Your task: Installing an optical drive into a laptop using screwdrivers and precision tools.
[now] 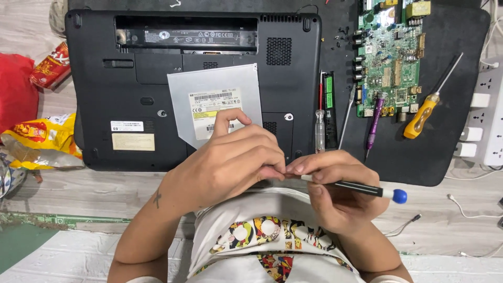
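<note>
From the head camera, a black-handled screwdriver [352, 186] with a blue cap is being held in the right hand [335, 188], fingers closed around its shaft, just below the upturned black laptop [131, 94]. Its tip is being pinched by the fingertips of the left hand [230, 162]; whether a screw is being held there cannot be told. A grey optical drive [209, 94] is lying on the laptop's underside. Judging by this, the tip is being readied; careful alignment is being called for next.
</note>
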